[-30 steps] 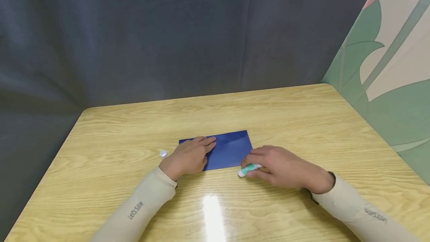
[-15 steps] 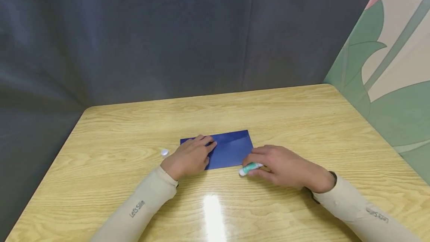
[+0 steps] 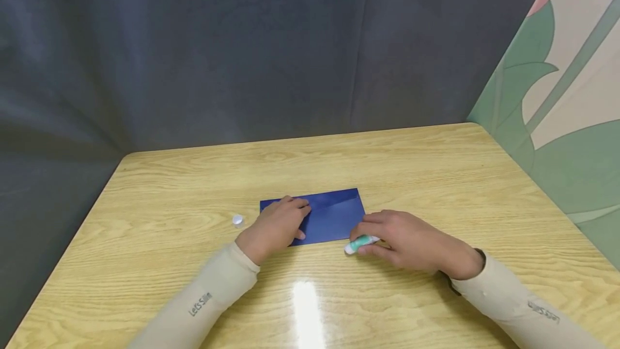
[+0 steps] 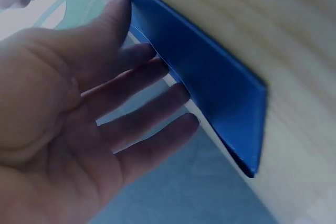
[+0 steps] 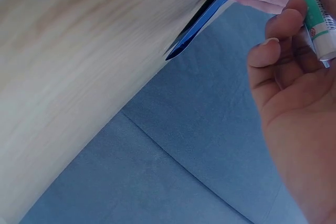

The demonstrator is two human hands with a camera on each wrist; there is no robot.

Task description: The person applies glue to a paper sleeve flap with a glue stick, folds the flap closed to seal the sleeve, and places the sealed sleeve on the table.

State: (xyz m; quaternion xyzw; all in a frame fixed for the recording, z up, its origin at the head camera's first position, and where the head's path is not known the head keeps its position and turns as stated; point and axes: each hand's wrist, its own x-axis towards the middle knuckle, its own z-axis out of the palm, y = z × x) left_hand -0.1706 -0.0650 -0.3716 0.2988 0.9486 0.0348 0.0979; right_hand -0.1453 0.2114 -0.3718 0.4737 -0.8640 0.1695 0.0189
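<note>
A dark blue envelope (image 3: 334, 218) lies flat on the wooden table, its flap along the far side. On its left part rests my left hand (image 3: 277, 225), covering some of it. The left wrist view shows this hand (image 4: 63, 108) with fingers fairly straight, fingertips at the flap edge of the envelope (image 4: 210, 72) and thumb on its face. My right hand (image 3: 402, 237) holds a green and white glue stick (image 3: 361, 243) beside the envelope's near right corner. In the right wrist view, fingers and thumb grip the glue stick (image 5: 310, 9).
A small white cap (image 3: 237, 220) sits on the table left of the envelope. Dark curtains (image 3: 242, 58) hang behind and left of the table (image 3: 411, 171). A wall with a painted leaf pattern (image 3: 571, 149) stands on the right.
My left hand has shifted slightly on the envelope, its fingertips drawn back a little and its thumb showing more. The right hand and glue stick stay almost still.
</note>
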